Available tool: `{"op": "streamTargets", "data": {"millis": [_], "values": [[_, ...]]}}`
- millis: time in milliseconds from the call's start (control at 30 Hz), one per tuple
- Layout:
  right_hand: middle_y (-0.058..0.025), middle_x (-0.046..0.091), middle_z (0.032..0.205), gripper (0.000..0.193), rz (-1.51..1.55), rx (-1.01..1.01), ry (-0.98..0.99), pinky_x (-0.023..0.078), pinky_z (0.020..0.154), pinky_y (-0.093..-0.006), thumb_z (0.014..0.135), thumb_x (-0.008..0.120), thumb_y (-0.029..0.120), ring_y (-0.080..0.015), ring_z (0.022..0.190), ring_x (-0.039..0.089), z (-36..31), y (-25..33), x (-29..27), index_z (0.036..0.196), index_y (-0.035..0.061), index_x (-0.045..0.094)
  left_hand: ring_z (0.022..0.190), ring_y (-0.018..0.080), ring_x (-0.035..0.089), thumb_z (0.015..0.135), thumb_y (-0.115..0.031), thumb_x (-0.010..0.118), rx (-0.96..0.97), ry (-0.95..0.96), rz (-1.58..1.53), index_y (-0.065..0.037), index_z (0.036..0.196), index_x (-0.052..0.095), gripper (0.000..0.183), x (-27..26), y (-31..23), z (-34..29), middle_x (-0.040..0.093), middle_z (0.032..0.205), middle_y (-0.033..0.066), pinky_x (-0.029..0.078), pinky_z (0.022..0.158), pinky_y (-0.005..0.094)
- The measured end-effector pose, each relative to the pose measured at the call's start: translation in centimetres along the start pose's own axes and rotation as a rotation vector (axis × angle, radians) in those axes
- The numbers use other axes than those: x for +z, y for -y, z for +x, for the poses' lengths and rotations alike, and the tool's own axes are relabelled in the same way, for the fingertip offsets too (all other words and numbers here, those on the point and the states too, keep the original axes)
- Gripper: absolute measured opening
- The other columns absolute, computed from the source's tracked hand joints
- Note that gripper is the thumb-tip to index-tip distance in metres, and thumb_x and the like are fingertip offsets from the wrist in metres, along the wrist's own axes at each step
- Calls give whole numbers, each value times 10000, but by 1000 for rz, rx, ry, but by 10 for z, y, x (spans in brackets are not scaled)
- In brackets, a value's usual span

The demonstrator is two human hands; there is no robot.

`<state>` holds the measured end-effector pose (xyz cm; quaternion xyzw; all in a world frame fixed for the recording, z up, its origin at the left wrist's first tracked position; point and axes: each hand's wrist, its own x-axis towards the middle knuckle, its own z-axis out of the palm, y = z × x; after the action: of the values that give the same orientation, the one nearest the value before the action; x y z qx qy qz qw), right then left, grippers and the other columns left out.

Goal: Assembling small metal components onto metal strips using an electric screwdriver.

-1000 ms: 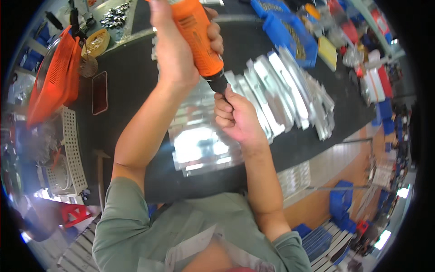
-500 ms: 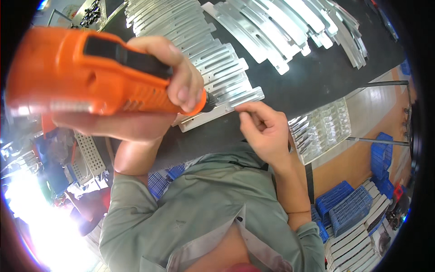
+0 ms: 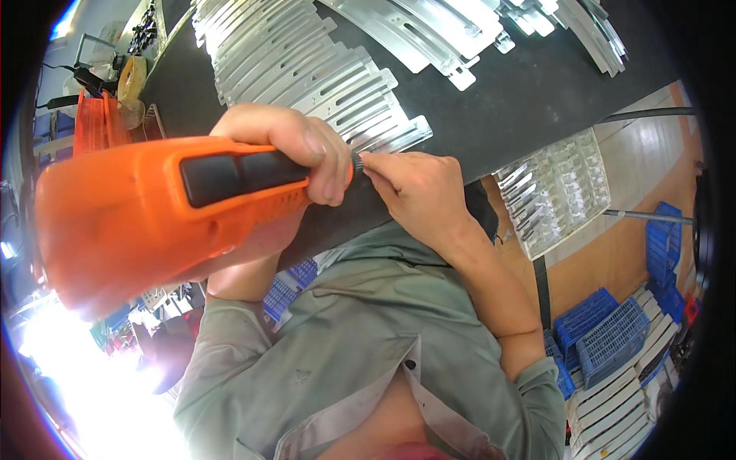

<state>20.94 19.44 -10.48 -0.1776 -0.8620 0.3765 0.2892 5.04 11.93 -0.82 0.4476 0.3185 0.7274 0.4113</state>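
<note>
My left hand [image 3: 287, 138] is wrapped around a large orange power screwdriver [image 3: 130, 207] with a black strip along its body. The tool lies almost level, its black collar [image 3: 356, 164] facing right. My right hand [image 3: 420, 188] is closed, its thumb and forefinger pinched right at the tip of that collar. Whatever sits between those fingertips is hidden. Just beyond both hands, slotted silver metal strips [image 3: 314, 84] lie side by side in a long row on the black table [image 3: 491, 123].
More metal strips [image 3: 414, 34] lie at the far side of the table. To the right, a white tray [image 3: 556, 192] holds small shiny parts. Blue plastic baskets [image 3: 613, 341] stand lower right. An orange basket [image 3: 100, 123] and a tape roll [image 3: 132, 79] are at the far left.
The screwdriver has come down and away from the metal strips, toward my body. My right hand has moved left from the strip's end to the screwdriver's tip. The view has shifted slightly.
</note>
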Motion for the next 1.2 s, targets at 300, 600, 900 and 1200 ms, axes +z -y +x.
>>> {"op": "streamTargets", "data": {"millis": [300,600,900,1200], "values": [[-79,674,673,106,-11,6,22,494,508,-406,875,703,155,-273,612,679,2,1,0,971,113,716,602,233,643,1030,-427,579,-20,269,145,-27,1015,615,402,-16,-3,9,657,748,77,531,556,371],[-61,681,697,64,0,22,28,489,507,-408,893,701,181,-264,636,682,4,2,4,926,127,708,596,270,606,961,-406,680,-136,49,-22,25,917,621,438,-16,-10,4,625,671,147,526,574,403],[-64,617,644,28,318,247,28,433,494,-353,895,663,98,-214,552,606,12,8,-4,887,73,653,642,265,624,830,-700,703,95,115,45,46,1111,601,803,-57,-9,1,621,723,136,524,590,405],[4,538,694,59,926,646,7,327,504,-267,891,520,16,-51,603,426,17,9,-22,861,-17,558,621,252,611,1003,-412,613,-25,32,58,25,1042,610,439,-40,-11,2,628,715,141,519,570,371]]}}
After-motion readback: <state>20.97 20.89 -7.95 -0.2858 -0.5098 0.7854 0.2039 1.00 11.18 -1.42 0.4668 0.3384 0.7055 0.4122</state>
